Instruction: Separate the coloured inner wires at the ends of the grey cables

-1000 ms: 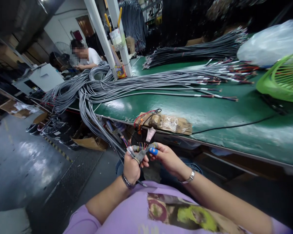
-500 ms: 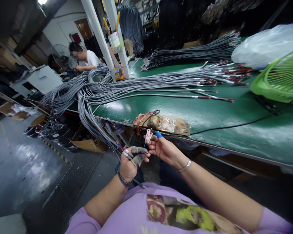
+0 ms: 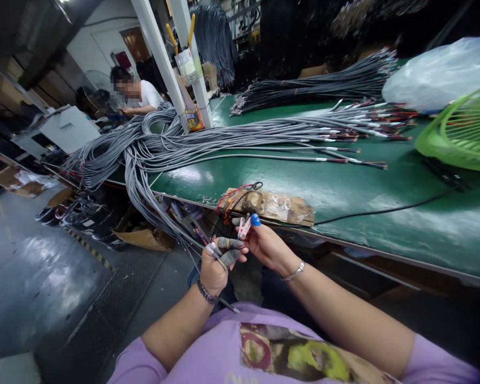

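Observation:
My left hand (image 3: pixel 216 269) is closed around grey cables (image 3: pixel 221 262), whose stripped ends show thin coloured wires (image 3: pixel 200 234). Grey covers sit on its thumb and index finger. Just to its right, my right hand (image 3: pixel 266 246) is closed at a pale pink clothespin (image 3: pixel 244 228), its thumb in a blue cover. A dark red wire runs between the two hands' fingertips. Past the clothespin, on the bench edge, lies a worn wooden board (image 3: pixel 280 207) with red and black leads. The clothespin's jaws are too small to make out.
Long grey cables (image 3: pixel 224 136) spread over the green bench (image 3: pixel 208 184) and hang off its front edge. Behind lie a black cable bundle (image 3: pixel 304 88) and a clear plastic bag (image 3: pixel 436 74). A green fan (image 3: pixel 460 133) stands right. Another person (image 3: pixel 146 96) sits far left.
My right hand has moved slightly left and closer to my left hand. The clothespin is a little lower and tilts more. The left hand still grips the cables.

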`<state>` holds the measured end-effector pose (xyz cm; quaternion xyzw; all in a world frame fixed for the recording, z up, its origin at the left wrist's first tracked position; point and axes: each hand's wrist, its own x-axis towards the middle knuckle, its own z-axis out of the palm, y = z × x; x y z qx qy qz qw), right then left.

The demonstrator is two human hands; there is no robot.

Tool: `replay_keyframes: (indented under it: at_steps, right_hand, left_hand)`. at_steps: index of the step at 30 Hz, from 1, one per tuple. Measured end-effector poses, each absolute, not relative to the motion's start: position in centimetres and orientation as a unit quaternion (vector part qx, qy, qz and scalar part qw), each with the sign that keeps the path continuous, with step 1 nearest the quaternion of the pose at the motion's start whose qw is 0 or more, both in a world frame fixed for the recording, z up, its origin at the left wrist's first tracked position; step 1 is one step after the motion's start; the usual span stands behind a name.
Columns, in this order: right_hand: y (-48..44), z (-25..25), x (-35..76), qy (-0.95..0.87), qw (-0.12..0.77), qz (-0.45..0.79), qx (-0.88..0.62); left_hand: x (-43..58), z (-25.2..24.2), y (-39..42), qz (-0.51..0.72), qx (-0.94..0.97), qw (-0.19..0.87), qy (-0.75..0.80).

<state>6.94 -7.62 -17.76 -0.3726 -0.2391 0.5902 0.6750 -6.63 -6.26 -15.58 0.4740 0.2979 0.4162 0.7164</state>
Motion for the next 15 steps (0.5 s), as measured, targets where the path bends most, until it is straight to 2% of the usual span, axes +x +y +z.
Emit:
replay_keyframes:
  at_steps: [15]
  right_hand:
    - [-8.7, -18.9, 7.2, -0.099, 0.667, 0.654, -0.343]
  left_hand:
    - [-7.4, -16.3, -6.5, 0.411, 0.455, 0.726, 0.311]
